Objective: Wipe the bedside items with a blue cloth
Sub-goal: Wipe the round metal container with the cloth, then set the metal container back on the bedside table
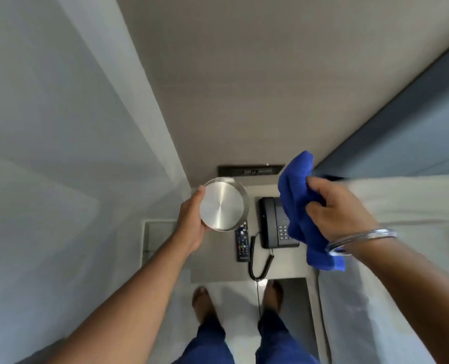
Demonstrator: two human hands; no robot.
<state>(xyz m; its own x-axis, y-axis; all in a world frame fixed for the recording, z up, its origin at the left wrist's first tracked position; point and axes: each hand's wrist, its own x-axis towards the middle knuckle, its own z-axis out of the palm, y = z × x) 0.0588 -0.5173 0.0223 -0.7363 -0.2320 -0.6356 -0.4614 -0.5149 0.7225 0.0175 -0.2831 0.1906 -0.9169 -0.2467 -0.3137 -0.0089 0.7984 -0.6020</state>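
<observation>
No legible text anywhere.

Both forearms bare, no sleeves; thin silver bangles [362,241] on right wrist; dark blue trousers [210,342] on both legs; brown open sandals [202,298] on feet.

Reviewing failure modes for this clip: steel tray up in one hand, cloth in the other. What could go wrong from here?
1. The left hand grips the round steel tray only by its edge, in the air above the remote; a slip could drop it there.
2. The blue cloth hangs from the right hand over the telephone; it may drag across the keypad.
3. The coiled cord loops past the table edge, possibly snagging.
</observation>
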